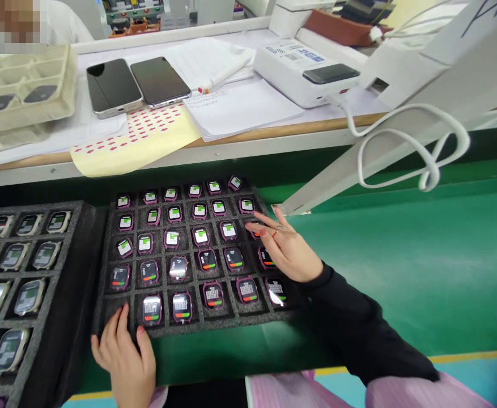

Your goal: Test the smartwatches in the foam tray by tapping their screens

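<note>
A dark grey foam tray (pixel 188 331) holds rows of purple-framed smartwatches without straps. Screens in the back rows show white and green; those in the front rows show dark pages with a red and green bar. My left hand (pixel 127 351) lies at the tray's front left corner, fingers spread over a cell with no watch in it. Above the right-hand column, my right hand (pixel 288 249) has a thin metal tool (pixel 277 227) between its fingers; its exact kind is unclear. Its fingertips are near a watch (pixel 246 205) and partly cover the one below.
A second foam tray (pixel 72 238) with pale-framed watches stands at left. Behind, a shelf carries two phones (pixel 114 85), papers (pixel 248 110), a white device (pixel 291 68) and a plastic tray (pixel 22 73). A slanted white post (pixel 337 175) with a looped cable rises at right.
</note>
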The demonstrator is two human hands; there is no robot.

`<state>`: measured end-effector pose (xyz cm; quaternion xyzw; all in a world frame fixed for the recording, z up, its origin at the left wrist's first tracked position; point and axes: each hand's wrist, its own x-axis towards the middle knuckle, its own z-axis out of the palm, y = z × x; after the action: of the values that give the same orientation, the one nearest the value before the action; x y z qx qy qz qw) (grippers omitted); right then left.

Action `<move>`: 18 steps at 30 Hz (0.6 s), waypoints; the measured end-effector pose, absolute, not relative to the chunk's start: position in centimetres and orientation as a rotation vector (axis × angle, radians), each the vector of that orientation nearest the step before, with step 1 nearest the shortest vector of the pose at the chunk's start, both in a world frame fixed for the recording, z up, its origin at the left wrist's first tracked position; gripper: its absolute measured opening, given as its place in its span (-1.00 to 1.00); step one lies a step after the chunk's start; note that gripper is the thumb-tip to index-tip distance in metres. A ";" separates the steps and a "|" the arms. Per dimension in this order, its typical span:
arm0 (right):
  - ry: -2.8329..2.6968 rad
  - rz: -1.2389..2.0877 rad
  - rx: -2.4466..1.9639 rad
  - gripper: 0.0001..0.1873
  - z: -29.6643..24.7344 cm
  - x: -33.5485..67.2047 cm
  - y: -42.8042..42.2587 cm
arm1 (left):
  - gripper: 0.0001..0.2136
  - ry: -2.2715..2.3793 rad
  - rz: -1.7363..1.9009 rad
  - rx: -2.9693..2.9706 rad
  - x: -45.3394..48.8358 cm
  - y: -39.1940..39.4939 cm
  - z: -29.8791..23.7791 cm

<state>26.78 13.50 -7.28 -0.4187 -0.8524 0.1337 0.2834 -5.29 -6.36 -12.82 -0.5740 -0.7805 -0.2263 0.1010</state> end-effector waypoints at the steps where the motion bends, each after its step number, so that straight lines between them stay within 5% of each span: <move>1: -2.305 0.374 -1.094 -0.58 -7.3 26.2 13.6 | -0.51 -2.310 -0.666 -1.696 -5.2 -6.4 -12.7; 18: -2.371 0.436 -0.963 -0.58 -6.9 22.1 13.5 | -0.54 -2.309 -0.670 -1.714 -5.3 -6.7 -12.9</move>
<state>22.14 13.53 -6.92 -0.3574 -0.8796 0.1617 0.2693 -5.31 -6.67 -12.86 -0.5780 -0.7784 -0.2260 0.0943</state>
